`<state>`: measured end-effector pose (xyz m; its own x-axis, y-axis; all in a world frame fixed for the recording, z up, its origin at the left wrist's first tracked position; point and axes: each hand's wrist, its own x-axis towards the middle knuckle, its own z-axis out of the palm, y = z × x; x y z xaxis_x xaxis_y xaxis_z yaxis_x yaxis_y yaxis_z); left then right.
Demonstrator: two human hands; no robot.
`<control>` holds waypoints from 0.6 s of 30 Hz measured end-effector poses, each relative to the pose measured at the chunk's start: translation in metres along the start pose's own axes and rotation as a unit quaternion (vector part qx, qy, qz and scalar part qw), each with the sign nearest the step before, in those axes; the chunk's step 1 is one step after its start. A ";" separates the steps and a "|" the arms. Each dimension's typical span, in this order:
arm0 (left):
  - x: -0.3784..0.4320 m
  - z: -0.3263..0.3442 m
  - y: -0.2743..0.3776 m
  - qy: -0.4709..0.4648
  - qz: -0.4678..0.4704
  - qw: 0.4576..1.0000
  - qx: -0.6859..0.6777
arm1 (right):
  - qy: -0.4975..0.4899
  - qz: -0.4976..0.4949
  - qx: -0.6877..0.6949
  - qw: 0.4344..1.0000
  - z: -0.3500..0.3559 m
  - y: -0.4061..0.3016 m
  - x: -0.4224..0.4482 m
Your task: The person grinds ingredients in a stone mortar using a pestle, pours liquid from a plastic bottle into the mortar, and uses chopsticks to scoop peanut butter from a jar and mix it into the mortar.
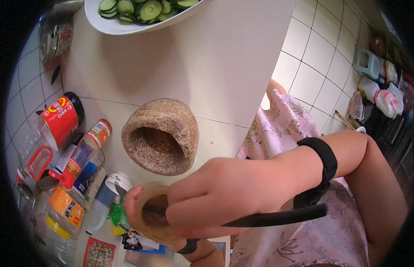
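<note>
My left hand (130,204) grips a yellowish, round-mouthed container (152,233); its material is hard to tell. The fingers wrap its far side, and the wrist bears a black band. Over the mouth lies my right hand (217,197), closed on a utensil with a long black handle (280,216). The utensil's working end is mostly hidden by the hand and the container, where something dark shows inside. Just beyond both hands a rough stone mortar (163,111) rests on the counter, its hollow facing me, with brownish residue inside.
Along the tiled wall stand a red-labelled jar (61,115), a red-capped bottle (85,152), a yellow-lidded jar (65,210) and a floral white bowl (116,180). A white dish (126,30) of cucumber slices sits on the counter (223,66). Plastic bags (390,101) lie off right.
</note>
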<state>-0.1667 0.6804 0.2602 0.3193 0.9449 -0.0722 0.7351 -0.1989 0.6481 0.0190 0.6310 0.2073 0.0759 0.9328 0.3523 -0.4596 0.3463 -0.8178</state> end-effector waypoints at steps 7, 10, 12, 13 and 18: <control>0.002 -0.001 -0.015 0.032 0.000 0.999 0.033 | -0.062 0.033 0.068 0.995 -0.005 -0.001 -0.005; 0.005 -0.005 -0.014 0.003 0.065 0.997 0.035 | -0.010 0.026 0.024 0.999 -0.011 -0.001 -0.001; 0.005 -0.006 -0.009 -0.006 0.088 0.995 0.036 | 0.017 -0.004 0.000 1.000 -0.009 0.000 0.003; 0.002 -0.006 -0.004 0.006 -0.008 0.999 0.033 | -0.014 0.001 0.013 1.000 -0.004 -0.001 0.004; 0.000 0.004 -0.002 0.085 -0.034 0.995 -0.030 | -0.135 0.043 -0.001 0.990 0.003 -0.006 0.001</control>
<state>-0.1655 0.6796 0.2555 0.1603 0.9870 0.0089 0.7132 -0.1220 0.6902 0.0195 0.6295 0.2141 -0.2030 0.8983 0.3896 -0.4522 0.2669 -0.8510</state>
